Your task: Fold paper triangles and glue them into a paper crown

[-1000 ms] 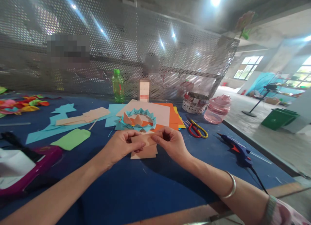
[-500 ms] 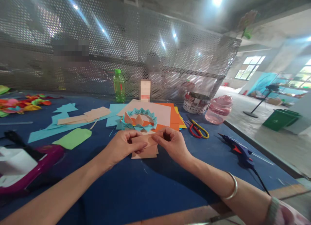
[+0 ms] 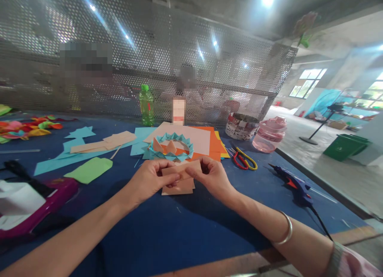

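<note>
A small piece of peach paper (image 3: 183,169) is pinched between my two hands, just above the table. My left hand (image 3: 157,177) has thumb and fingers closed on its left end. At the other end my right hand (image 3: 209,175) grips it, thumb in front and fingers behind. Below lie more peach paper pieces (image 3: 179,188), partly covered by my fingers. Right behind my hands sits a ring of folded blue paper points (image 3: 187,154), with two peach folded points (image 3: 171,146) on its near side. Under the ring are pale and orange paper sheets (image 3: 214,143).
To the right are red-and-yellow-handled scissors (image 3: 245,162), a hot glue gun (image 3: 295,185), a pink water bottle (image 3: 269,135) and a woven basket (image 3: 241,126). A green bottle (image 3: 146,105) stands at the back. Green paper (image 3: 89,170) and a purple object (image 3: 50,203) lie left.
My right thumb has shifted slightly left along the peach paper, and more of the paper's upper right corner shows. Both hands keep their hold in nearly the same place.
</note>
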`<state>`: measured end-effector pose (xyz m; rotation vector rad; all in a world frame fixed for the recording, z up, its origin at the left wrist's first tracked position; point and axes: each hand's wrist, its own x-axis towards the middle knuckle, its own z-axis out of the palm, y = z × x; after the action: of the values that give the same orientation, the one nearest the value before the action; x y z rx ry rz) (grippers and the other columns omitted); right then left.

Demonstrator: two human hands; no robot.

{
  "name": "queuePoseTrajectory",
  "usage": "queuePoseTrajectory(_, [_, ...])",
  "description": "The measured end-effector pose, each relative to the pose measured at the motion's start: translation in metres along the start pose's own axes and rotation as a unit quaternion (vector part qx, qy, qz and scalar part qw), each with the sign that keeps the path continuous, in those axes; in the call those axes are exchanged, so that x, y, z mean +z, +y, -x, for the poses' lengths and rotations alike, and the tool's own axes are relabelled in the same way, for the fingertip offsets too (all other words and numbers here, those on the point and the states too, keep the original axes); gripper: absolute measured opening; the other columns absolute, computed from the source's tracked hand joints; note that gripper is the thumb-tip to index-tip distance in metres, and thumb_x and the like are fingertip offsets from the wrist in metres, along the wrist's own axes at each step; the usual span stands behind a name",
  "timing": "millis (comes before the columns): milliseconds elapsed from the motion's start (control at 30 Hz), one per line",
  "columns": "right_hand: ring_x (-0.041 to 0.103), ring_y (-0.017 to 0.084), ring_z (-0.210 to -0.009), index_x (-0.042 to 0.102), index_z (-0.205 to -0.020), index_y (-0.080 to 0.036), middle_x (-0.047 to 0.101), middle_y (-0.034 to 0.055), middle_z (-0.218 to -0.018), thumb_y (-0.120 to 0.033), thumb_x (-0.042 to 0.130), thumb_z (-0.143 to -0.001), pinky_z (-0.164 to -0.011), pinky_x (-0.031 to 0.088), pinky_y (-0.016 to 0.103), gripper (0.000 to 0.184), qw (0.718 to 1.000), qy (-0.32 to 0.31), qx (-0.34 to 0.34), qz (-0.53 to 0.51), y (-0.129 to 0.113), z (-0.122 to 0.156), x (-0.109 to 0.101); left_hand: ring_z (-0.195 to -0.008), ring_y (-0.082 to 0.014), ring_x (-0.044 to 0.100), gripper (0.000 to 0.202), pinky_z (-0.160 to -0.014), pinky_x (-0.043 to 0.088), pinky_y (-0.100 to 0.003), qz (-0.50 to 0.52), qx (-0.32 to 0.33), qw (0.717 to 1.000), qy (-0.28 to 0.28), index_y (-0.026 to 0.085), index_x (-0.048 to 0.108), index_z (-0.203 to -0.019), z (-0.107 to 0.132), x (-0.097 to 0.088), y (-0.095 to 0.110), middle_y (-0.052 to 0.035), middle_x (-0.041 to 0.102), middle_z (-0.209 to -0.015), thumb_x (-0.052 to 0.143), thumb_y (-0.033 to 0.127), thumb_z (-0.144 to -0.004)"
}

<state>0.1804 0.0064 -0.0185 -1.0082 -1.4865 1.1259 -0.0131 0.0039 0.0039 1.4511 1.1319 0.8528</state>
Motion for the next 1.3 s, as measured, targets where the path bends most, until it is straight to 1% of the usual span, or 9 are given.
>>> queuePoseTrajectory(133, [0.058,0.013,-0.071,0.058,-0.094,-0.018,0.064,-0.0009,-0.082,-0.039,0.084,-0.059,-0.065,0.048,0.025,0.048,0.997,-0.041,0.035,-0.06,-0.005,0.003,0.004,-0.062,-0.0129,0.063,0.029,-0.064,0.051,-0.024,-0.012,0.007,1.0,0.005,0.015,0.066,-0.079,0.0,-0.002,-0.001,0.0017,0.066,-0.065,0.078,0.038,-0.066])
queuePoseTrajectory(200, [0.059,0.013,-0.073,0.058,-0.095,-0.018,0.064,-0.0006,-0.083,-0.037,0.084,-0.059,-0.067,0.049,0.025,0.048,0.996,-0.043,0.039,-0.062,-0.007,0.004,0.005,-0.061,-0.0121,0.062,0.028,-0.062,0.05,-0.023,-0.025,0.015,1.0,0.006,0.015,0.067,-0.078,0.0,-0.002,-0.001,0.0017,0.066,-0.064,0.078,0.038,-0.067])
queuePoseTrajectory(500, [0.059,0.014,-0.069,0.057,-0.093,-0.018,0.063,-0.0013,-0.079,-0.04,0.083,-0.063,-0.064,0.05,0.025,0.045,0.997,-0.053,0.019,-0.058,-0.002,0.004,0.005,-0.062,-0.0129,0.063,0.028,-0.064,0.053,-0.023,0.014,0.008,1.0,-0.01,0.017,0.068,-0.082,0.002,0.001,0.001,0.0029,0.067,-0.063,0.079,0.037,-0.066])
queuePoseTrajectory(633, [0.059,0.013,-0.07,0.058,-0.094,-0.018,0.063,-0.0011,-0.08,-0.039,0.082,-0.065,-0.064,0.049,0.025,0.042,0.999,-0.043,0.006,-0.026,0.001,0.004,0.004,-0.069,-0.016,0.066,0.031,-0.065,0.053,-0.024,-0.001,-0.002,1.0,-0.022,0.017,0.07,-0.085,0.002,0.001,0.003,0.0011,0.07,-0.072,0.08,0.034,-0.062])
queuePoseTrajectory(733, [0.058,0.013,-0.071,0.058,-0.094,-0.018,0.063,-0.0013,-0.081,-0.037,0.082,-0.064,-0.063,0.049,0.024,0.043,0.998,-0.05,0.008,-0.036,0.001,0.004,0.003,-0.072,-0.0188,0.067,0.034,-0.063,0.053,-0.026,-0.017,-0.008,0.999,-0.027,0.017,0.07,-0.088,0.001,0.0,0.002,-0.0003,0.071,-0.076,0.08,0.035,-0.06])
queuePoseTrajectory(867, [0.056,0.011,-0.067,0.058,-0.095,-0.018,0.062,-0.0024,-0.079,-0.037,0.084,-0.061,-0.059,0.047,0.022,0.047,0.998,-0.054,0.017,-0.034,-0.002,0.003,0.002,-0.063,-0.0152,0.064,0.03,-0.058,0.05,-0.023,-0.041,0.002,0.999,-0.023,0.017,0.07,-0.083,0.0,0.0,0.001,0.0022,0.067,-0.067,0.078,0.034,-0.06])
queuePoseTrajectory(1100, [0.058,0.011,-0.064,0.054,-0.096,-0.021,0.063,-0.0032,-0.076,-0.038,0.083,-0.062,-0.056,0.046,0.022,0.048,0.996,-0.069,0.021,-0.044,-0.006,0.0,-0.002,-0.059,-0.014,0.061,0.03,-0.053,0.045,-0.022,-0.036,-0.009,0.999,-0.014,0.016,0.067,-0.081,0.002,-0.003,0.009,0.0029,0.065,-0.065,0.079,0.032,-0.058])
queuePoseTrajectory(1167, [0.059,0.012,-0.061,0.053,-0.098,-0.021,0.063,-0.0036,-0.072,-0.042,0.083,-0.062,-0.056,0.046,0.023,0.051,0.995,-0.074,0.031,-0.051,-0.006,-0.002,-0.004,-0.06,-0.0146,0.061,0.03,-0.054,0.045,-0.022,-0.03,-0.015,0.999,-0.015,0.016,0.067,-0.08,0.001,-0.006,0.01,0.0023,0.065,-0.065,0.079,0.031,-0.058])
queuePoseTrajectory(1300, [0.052,0.009,-0.053,0.052,-0.1,-0.02,0.056,-0.0079,-0.061,-0.043,0.082,-0.064,-0.053,0.039,0.022,0.052,0.998,-0.053,0.026,-0.025,-0.005,-0.006,-0.01,-0.065,-0.0152,0.064,0.03,-0.06,0.049,-0.023,-0.027,-0.021,0.999,-0.018,0.016,0.068,-0.084,-0.001,-0.013,0.01,0.0009,0.069,-0.069,0.079,0.03,-0.059])
